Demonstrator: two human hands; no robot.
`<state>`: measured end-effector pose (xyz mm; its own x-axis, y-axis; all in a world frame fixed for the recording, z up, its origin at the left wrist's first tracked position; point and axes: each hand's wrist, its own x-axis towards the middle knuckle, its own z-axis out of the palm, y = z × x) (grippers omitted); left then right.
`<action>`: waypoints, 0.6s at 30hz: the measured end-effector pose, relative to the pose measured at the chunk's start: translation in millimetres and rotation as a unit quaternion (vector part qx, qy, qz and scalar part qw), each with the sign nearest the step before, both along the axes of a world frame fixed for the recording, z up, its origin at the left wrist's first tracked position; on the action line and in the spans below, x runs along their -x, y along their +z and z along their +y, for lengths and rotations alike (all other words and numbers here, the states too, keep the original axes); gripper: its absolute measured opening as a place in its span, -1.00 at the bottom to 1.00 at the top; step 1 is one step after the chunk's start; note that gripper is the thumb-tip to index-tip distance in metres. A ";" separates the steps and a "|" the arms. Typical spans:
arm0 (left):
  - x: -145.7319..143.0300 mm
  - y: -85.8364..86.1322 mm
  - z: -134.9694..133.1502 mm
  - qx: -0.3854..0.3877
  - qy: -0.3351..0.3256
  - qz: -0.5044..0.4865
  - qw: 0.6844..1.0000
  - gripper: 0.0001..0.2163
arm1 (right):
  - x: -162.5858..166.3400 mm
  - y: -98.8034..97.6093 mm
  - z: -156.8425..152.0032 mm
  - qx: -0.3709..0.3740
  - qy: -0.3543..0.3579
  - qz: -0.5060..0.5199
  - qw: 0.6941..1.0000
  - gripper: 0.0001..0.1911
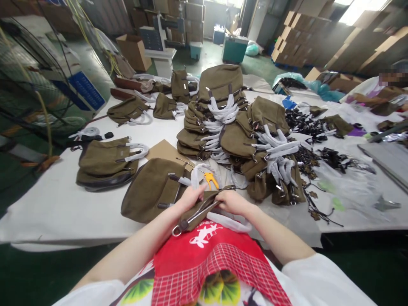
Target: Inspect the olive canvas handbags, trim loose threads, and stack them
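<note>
An olive canvas bag (149,189) with a metal zipper lies at the near edge of the white table (57,208), partly over my lap. My left hand (188,198) is closed on the bag's zippered top edge (199,212). My right hand (232,202) grips the same edge a little to the right, fingers curled over it. A metal ring (176,231) hangs from the bag's near end. Small yellow-handled snips (211,179) lie just beyond my hands, beside the bag's white-wrapped handle (196,174).
Piles of matching olive bags (239,127) with white-wrapped handles fill the table's middle; two more bags (106,163) lie at left. Black hardware and tags (306,140) are scattered at right. Another person (382,85) sits at far right. Cardboard boxes (134,49) stand behind; a fan (28,72) at left.
</note>
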<state>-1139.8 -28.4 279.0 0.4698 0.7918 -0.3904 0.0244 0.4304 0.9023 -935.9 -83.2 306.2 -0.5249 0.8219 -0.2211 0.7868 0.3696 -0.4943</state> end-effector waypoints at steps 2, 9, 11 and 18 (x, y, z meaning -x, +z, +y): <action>8.9 11.8 1.5 -0.112 -0.057 0.087 0.988 -0.69 | 1.7 1.6 2.7 -0.020 -0.004 0.004 1.000 -0.83; 46.5 34.7 32.8 -0.226 -0.048 0.415 0.880 -0.88 | 21.6 35.9 -14.6 -0.095 0.095 -0.018 0.991 -0.70; 61.4 38.9 47.3 -0.212 0.026 0.464 0.860 -0.91 | 29.3 40.7 -22.8 -0.107 0.129 -0.035 0.985 -0.66; 119.3 82.1 14.7 -0.196 0.190 0.336 0.901 -0.85 | 14.3 47.8 -12.3 -0.124 -0.045 0.159 0.978 -0.68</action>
